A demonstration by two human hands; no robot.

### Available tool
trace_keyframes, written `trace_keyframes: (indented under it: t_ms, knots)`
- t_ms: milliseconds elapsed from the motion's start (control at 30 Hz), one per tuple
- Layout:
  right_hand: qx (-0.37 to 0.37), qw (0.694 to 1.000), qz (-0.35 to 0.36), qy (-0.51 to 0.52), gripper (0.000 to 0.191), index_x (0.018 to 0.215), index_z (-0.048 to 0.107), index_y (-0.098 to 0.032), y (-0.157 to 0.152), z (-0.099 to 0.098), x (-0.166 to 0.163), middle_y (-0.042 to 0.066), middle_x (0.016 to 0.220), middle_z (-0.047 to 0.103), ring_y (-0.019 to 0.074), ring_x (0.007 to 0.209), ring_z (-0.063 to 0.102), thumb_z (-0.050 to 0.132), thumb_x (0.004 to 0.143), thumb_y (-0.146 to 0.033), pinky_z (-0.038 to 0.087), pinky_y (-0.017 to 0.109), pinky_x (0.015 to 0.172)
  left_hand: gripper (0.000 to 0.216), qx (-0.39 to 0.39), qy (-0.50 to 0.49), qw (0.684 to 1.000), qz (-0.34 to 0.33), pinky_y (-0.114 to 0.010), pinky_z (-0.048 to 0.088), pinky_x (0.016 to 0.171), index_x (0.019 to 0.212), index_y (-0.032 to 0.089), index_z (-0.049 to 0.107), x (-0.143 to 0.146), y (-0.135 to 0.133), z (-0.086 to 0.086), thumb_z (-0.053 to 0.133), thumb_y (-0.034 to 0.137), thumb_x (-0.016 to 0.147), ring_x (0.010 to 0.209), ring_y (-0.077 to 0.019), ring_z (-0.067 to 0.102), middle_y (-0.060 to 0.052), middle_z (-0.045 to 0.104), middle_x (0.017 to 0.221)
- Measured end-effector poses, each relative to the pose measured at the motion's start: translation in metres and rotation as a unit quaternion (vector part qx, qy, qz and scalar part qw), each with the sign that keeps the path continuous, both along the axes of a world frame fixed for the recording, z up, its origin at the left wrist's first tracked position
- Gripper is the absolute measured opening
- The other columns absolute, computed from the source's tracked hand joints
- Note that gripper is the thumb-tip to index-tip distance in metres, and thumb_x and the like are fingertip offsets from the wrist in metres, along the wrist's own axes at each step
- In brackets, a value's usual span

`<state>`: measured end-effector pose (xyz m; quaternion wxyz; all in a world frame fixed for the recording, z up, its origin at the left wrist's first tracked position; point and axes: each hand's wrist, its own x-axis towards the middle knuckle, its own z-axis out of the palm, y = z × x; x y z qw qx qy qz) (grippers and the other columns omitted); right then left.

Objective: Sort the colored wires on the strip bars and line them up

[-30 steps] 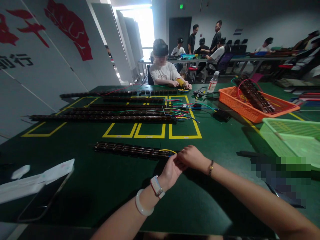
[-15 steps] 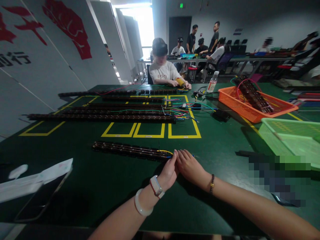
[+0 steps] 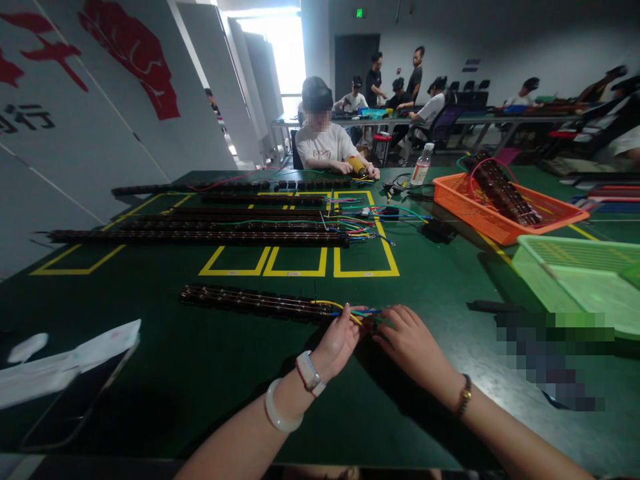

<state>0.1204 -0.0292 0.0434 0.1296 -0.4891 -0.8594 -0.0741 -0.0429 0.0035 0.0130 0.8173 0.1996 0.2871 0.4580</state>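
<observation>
Strip: a dark strip (image 3: 255, 301) lies flat on the green worktop (image 3: 200, 373) straight ahead of you, with its right end at your hands.
Wires: coloured wires (image 3: 361, 312) fan out of that right end, between your two hands and just above the worktop.
Left hand: your left hand (image 3: 340, 341) sits at the strip's end, its fingers narrow and pinched on the wires.
Right hand: your right hand (image 3: 413, 341) rests palm down just beside the left, fingers curled with the tips at the wire ends; you cannot tell whether they grip.
Behind: long strips (image 3: 200, 236) lie across yellow boxes (image 3: 300, 271), well apart from your hands.
Right side: a green basket (image 3: 575, 280) is near you, and an orange basket (image 3: 505, 217) beyond it holds more strips.
Left side: paper (image 3: 75, 357) lies near the worktop's edge.
Opposite: a person (image 3: 325, 143) sits at the far edge, with a bottle (image 3: 423, 165) nearby.
</observation>
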Motion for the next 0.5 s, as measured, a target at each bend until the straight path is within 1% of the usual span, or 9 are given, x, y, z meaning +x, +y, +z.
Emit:
trace_keyframes:
  t_ms: [100, 200, 333, 500]
  knots:
    - [0.0, 1.0, -0.012, -0.02, 0.011, 0.087, 0.064, -0.016, 0.0, -0.009, -0.001, 0.011, 0.103, 0.058, 0.0266, 0.104, 0.049, 0.061, 0.082, -0.025, 0.039, 0.041, 0.094, 0.037, -0.005, 0.002, 1.0, -0.013, -0.031, 0.04, 0.092, 0.095, 0.014, 0.062, 0.0, 0.0, 0.002, 0.05, 0.047, 0.085, 0.101, -0.0186, 0.058, -0.012, 0.065, 0.102]
    - [0.0, 0.999, -0.022, -0.033, 0.007, 0.083, 0.065, -0.017, 0.001, -0.011, -0.005, 0.01, 0.098, 0.058, 0.0253, 0.095, 0.051, 0.061, 0.082, -0.023, 0.041, 0.039, 0.086, 0.04, -0.006, 0.012, 1.0, -0.014, -0.031, 0.04, 0.092, 0.093, 0.014, 0.062, -0.001, 0.0, 0.001, 0.05, 0.05, 0.083, 0.101, -0.0187, 0.058, -0.012, 0.065, 0.102]
    - [0.001, 0.999, -0.031, -0.021, 0.006, 0.077, 0.064, -0.018, 0.0, -0.006, -0.007, 0.008, 0.094, 0.058, 0.0237, 0.089, 0.05, 0.061, 0.081, -0.022, 0.039, 0.037, 0.082, 0.041, -0.003, 0.012, 1.0, -0.01, -0.032, 0.041, 0.092, 0.092, 0.013, 0.062, 0.0, 0.0, -0.002, 0.051, 0.051, 0.082, 0.098, -0.019, 0.059, -0.012, 0.066, 0.098]
    - [-0.011, 0.999, -0.041, 0.026, 0.007, 0.083, 0.067, -0.021, 0.004, 0.004, 0.003, 0.006, 0.092, 0.058, 0.021, 0.085, 0.049, 0.061, 0.083, -0.025, 0.037, 0.032, 0.075, 0.041, -0.021, -0.007, 1.0, 0.002, -0.035, 0.041, 0.095, 0.089, 0.012, 0.062, 0.001, 0.001, -0.002, 0.05, 0.051, 0.083, 0.097, -0.0202, 0.06, -0.013, 0.065, 0.096]
